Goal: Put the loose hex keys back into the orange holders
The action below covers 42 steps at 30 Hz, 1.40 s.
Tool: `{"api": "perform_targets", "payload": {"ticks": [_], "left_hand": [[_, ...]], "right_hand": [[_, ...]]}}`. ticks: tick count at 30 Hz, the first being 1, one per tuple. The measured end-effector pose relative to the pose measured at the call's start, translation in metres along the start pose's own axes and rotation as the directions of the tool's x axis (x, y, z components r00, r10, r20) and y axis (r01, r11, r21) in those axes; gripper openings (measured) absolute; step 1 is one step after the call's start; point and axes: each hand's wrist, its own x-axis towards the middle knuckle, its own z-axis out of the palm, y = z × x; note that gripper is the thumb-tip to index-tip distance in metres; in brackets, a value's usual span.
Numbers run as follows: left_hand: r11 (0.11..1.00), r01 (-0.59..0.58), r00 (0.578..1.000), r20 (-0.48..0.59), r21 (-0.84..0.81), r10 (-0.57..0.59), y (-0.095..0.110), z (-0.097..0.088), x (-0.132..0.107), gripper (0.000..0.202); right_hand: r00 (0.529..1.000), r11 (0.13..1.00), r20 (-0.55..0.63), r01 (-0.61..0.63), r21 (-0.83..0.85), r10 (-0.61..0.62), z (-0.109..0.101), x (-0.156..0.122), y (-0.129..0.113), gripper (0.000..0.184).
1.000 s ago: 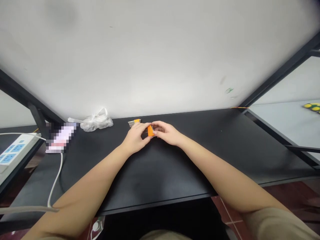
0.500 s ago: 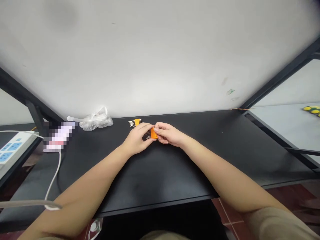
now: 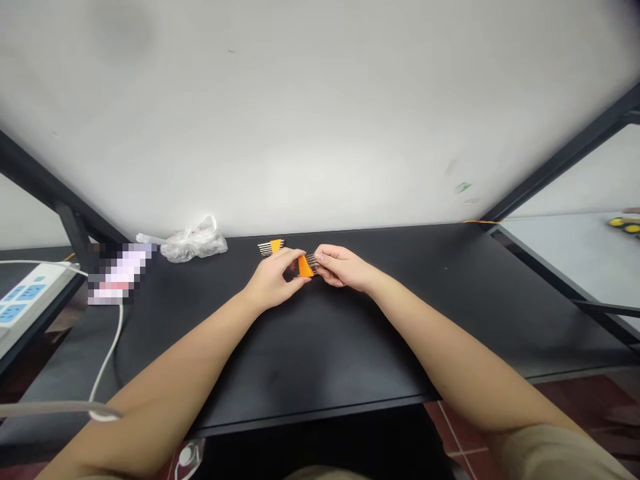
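Black matte desk top (image 3: 320, 360) ran up to a plain white wall, w/ both hands meeting near its back edge. Left hand (image 3: 273, 279) pinched the small orange plastic strip of thin metal pins (image 3: 305, 265) by its orange part; right hand (image 3: 343, 267) had fingertips closed on the pin ends, which now showed betw. the two hands, whereas a sec ago the right fingers covered them. Second identical orange pin strip (image 3: 271, 247) lay just behind the left hand, unmoved. Crumpled clear plastic bag (image 3: 194, 241) and white power strip (image 3: 25, 303) stayed at left.
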Motion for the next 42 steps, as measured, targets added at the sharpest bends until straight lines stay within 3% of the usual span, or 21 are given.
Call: {"api": "perform_targets", "payload": {"ticks": [7, 14, 18, 25, 34, 42], "left_hand": [[0.999, 0.034, 0.999, -0.008, -0.027, -0.034, -0.0037, -0.0004, 0.0005, 0.046], [0.998, 0.052, 0.999, 0.0, -0.048, -0.052, -0.0029, 0.0011, -0.0012, 0.045], [0.998, 0.033, 0.999, 0.019, -0.047, -0.033, -0.0024, 0.0021, -0.0008, 0.046], [0.998, 0.035, 0.999, 0.042, -0.057, -0.033, -0.0022, 0.0033, -0.0002, 0.043], [0.996, 0.079, 0.997, 0.022, -0.045, -0.079, -0.0027, 0.0033, 0.0003, 0.045], [0.996, 0.083, 0.996, 0.04, -0.037, -0.081, -0.0034, 0.0034, 0.0013, 0.043]], "right_hand": [[0.996, 0.986, -0.083, 0.053, 0.155, -0.04, 0.0054, 0.0038, 0.0022, 0.039], [1.0, 0.972, -0.003, -0.02, 0.234, 0.021, 0.0022, 0.0036, -0.0013, 0.039], [0.998, 0.969, 0.02, -0.068, 0.239, 0.065, 0.0002, 0.0035, -0.002, 0.041], [0.999, 0.962, 0.035, -0.029, 0.272, 0.02, -0.0028, 0.0014, -0.0006, 0.036], [0.994, 0.984, -0.113, 0.01, 0.179, 0.01, -0.0005, 0.0048, 0.0022, 0.039], [0.992, 0.988, -0.126, -0.001, 0.153, 0.021, 0.0026, 0.0064, 0.0038, 0.043]]}}
